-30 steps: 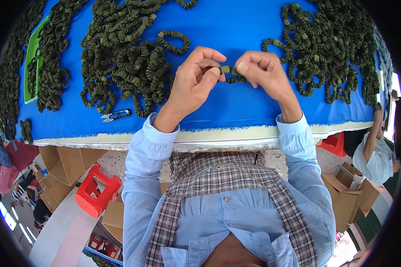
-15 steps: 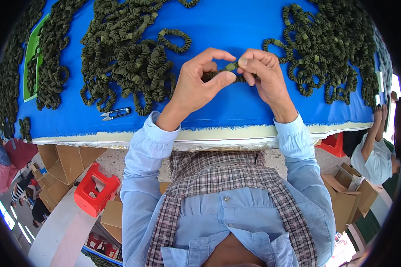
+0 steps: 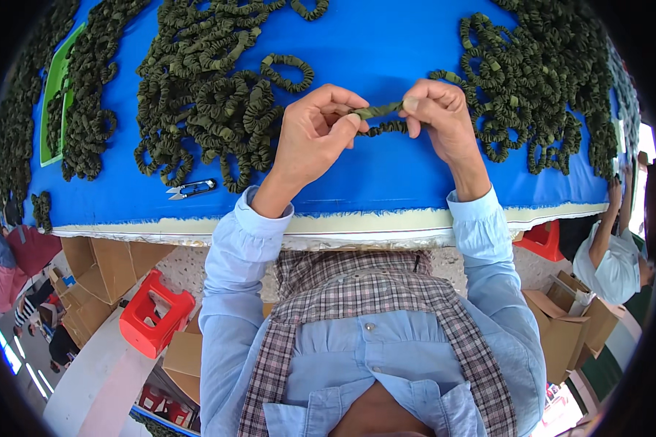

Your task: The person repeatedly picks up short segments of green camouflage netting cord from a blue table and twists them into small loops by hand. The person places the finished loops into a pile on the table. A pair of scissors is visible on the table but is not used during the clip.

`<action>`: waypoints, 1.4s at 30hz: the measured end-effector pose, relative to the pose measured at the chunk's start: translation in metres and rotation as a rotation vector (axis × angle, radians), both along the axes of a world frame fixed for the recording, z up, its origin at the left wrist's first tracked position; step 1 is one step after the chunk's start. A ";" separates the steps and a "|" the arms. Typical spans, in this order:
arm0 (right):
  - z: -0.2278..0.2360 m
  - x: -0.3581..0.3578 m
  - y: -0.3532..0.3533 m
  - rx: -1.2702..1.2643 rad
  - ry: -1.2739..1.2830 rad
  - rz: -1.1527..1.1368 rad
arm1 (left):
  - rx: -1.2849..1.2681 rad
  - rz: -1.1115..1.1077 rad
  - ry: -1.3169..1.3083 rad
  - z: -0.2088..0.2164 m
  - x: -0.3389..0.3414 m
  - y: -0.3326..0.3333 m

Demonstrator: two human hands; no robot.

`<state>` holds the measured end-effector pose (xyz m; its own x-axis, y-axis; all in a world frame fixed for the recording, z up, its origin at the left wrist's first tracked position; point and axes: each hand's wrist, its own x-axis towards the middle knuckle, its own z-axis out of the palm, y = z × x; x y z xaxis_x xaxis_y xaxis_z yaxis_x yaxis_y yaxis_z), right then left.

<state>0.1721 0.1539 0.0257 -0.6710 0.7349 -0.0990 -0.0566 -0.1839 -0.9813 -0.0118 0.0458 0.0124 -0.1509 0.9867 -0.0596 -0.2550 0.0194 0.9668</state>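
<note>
A dark green scrunchie [image 3: 381,111] is stretched between my two hands above the blue tabletop. My left hand [image 3: 318,131] pinches one end of it between thumb and fingers. At the other end my right hand [image 3: 442,120] grips it, thumb against forefinger. Its upper strand is pulled nearly straight and looks flat, while the lower strand stays gathered. To the left of my left hand lies a large heap of scrunchies [image 3: 215,102], with a single scrunchie [image 3: 288,71] at its edge. Another heap of scrunchies [image 3: 525,87] spreads beyond my right hand.
Small thread snips [image 3: 191,189] lie near the table's front edge. A green tray [image 3: 53,95] stands among more scrunchies at far left. Below the blue table [image 3: 386,182] are a red stool [image 3: 155,313] and cardboard boxes [image 3: 557,328]. Another person [image 3: 608,255] is at the right.
My hands have moved apart, the left slightly leftward and the right slightly rightward. The scrunchie between them is now drawn out longer and tighter.
</note>
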 end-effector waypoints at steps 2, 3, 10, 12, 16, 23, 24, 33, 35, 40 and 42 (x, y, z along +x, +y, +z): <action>0.002 -0.001 -0.001 0.071 -0.113 0.112 | 0.003 -0.028 -0.007 0.000 -0.001 0.000; 0.003 0.000 -0.001 0.137 -0.197 0.211 | 0.005 -0.042 -0.018 -0.001 -0.001 0.001; 0.000 -0.006 -0.013 0.013 -0.101 0.142 | -0.046 -0.116 -0.064 -0.005 -0.003 0.001; 0.004 -0.003 -0.010 -0.090 -0.036 0.066 | -0.079 -0.166 -0.283 -0.004 -0.008 0.002; 0.007 -0.008 -0.014 -0.135 -0.042 0.035 | -0.076 -0.107 -0.230 0.000 -0.004 0.001; 0.002 -0.013 -0.021 -0.105 -0.017 0.031 | 0.039 0.083 0.286 -0.012 0.010 -0.001; 0.004 -0.013 -0.021 -0.115 -0.011 0.019 | 0.026 0.074 0.262 -0.011 0.009 -0.002; -0.001 -0.004 -0.008 -0.098 -0.012 -0.001 | 0.016 -0.031 0.053 0.002 -0.003 0.000; -0.003 -0.005 -0.010 -0.016 -0.103 0.085 | -0.010 -0.058 0.047 0.004 -0.005 0.000; 0.001 -0.008 -0.014 0.102 -0.278 0.280 | -0.059 -0.065 0.120 -0.002 0.000 0.000; -0.001 -0.008 -0.015 0.061 -0.299 0.269 | -0.072 -0.070 0.128 -0.003 0.001 0.000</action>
<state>0.1643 0.1387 0.0250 -0.7885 0.5474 -0.2803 0.2749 -0.0939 -0.9569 -0.0107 0.0462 0.0092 -0.0933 0.9889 -0.1155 -0.1256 0.1034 0.9867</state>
